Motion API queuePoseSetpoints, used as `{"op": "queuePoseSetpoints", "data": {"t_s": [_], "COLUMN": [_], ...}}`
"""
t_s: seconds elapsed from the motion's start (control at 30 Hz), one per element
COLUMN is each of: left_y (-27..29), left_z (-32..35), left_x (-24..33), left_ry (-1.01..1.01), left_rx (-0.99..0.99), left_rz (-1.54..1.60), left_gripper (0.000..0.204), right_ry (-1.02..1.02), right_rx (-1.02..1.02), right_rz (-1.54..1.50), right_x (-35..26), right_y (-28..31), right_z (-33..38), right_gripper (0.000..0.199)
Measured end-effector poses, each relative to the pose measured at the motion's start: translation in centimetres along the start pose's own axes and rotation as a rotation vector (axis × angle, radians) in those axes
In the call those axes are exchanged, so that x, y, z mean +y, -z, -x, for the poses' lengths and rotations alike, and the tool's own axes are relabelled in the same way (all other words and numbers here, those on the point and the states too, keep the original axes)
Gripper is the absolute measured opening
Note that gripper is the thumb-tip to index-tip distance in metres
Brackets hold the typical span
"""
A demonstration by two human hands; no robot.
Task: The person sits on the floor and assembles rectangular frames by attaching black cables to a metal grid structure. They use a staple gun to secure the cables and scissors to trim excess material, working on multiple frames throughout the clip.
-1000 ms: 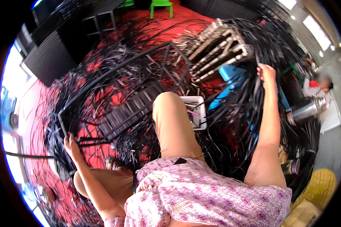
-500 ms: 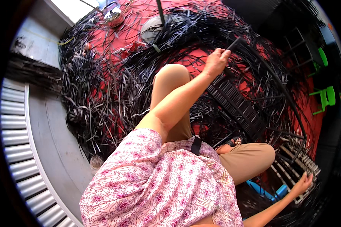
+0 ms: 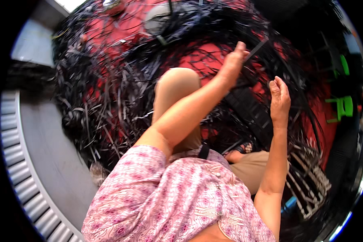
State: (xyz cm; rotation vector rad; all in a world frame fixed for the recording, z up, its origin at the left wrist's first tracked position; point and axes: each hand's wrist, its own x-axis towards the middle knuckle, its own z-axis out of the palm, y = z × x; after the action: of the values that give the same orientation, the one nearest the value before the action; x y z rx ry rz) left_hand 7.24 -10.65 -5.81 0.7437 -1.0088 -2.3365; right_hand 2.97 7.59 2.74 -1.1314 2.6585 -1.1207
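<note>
A dark bar (image 3: pixel 257 49) points lengthwise far and right from my left hand (image 3: pixel 232 64); its grip, and my right hand's (image 3: pixel 280 97), I cannot tell.

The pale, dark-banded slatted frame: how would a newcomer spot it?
Start from the red floor strewn with flat black strips; go lower right. Just right of the person's right forearm sits the slatted frame, set apart from the black strips by its pale, banded bars.

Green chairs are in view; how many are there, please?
2: the lower green chair at the far right, and the upper green chair above it, only partly visible; others may be hidden.
</note>
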Motion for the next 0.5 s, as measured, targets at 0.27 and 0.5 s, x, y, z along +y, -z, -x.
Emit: {"op": "queuePoseSetpoints", "data": {"t_s": [0.27, 0.5], "left_y": [1.8, 27.2], "left_z": [7.0, -4.1], "left_x": [12.3, 12.6], "left_ry": [-0.377, -0.431], "left_rx": [-0.134, 0.442], "left_rz": [-0.051, -0.258], "left_gripper": [0.029, 0.024], "right_ry": [-0.013, 0.07], "right_rx": [-0.175, -0.047], "right_rz": [0.306, 0.436], "right_x": [-2.1, -2.6], "right_y": [-9.1, -10.8], "right_z": [-3.7, -5.1], "right_gripper": [0.055, 0.057]}}
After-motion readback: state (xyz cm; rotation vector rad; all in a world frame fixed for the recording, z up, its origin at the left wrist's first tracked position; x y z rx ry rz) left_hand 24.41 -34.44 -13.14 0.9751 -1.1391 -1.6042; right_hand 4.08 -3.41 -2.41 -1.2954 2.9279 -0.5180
